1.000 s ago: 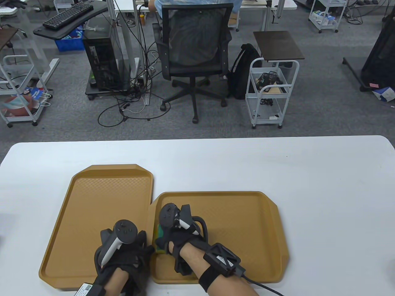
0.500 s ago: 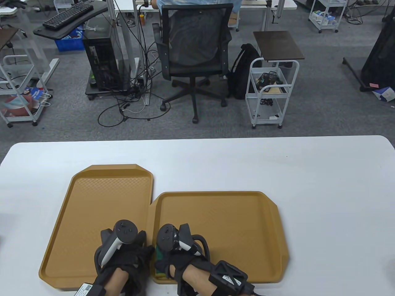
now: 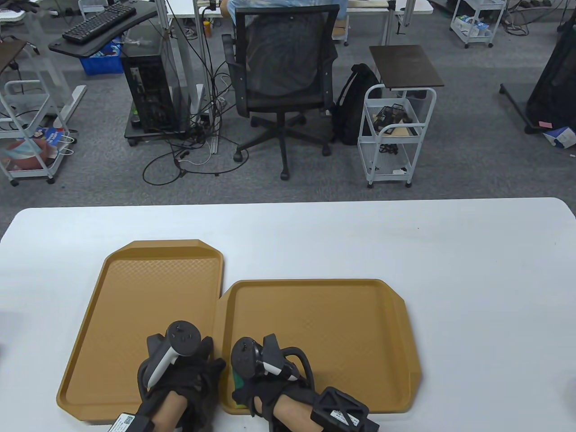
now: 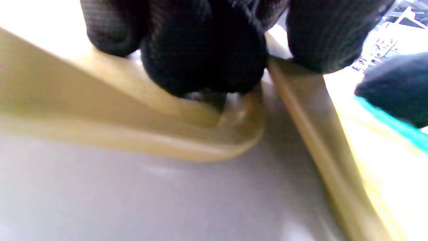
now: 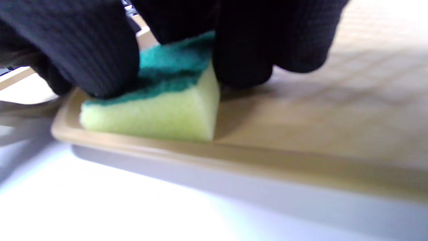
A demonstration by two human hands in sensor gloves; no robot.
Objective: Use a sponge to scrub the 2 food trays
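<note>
Since a second ago the sponge (image 5: 150, 110), clamped in the right hand (image 3: 256, 378), is pulled back to the near left corner of the right tray (image 3: 360, 315), while the left tray (image 3: 135, 292) is pressed down by the left hand (image 3: 180, 373), so scrubbing is judged underway.

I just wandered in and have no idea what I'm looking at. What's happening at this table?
A person in black sensor gloves is scrubbing two tan food trays. The right hand grips a yellow-and-green sponge in the near left corner of the right tray. The left hand rests on the near right corner of the left tray, apparently steadying it. Both trays sit side by side on a white table.
</note>
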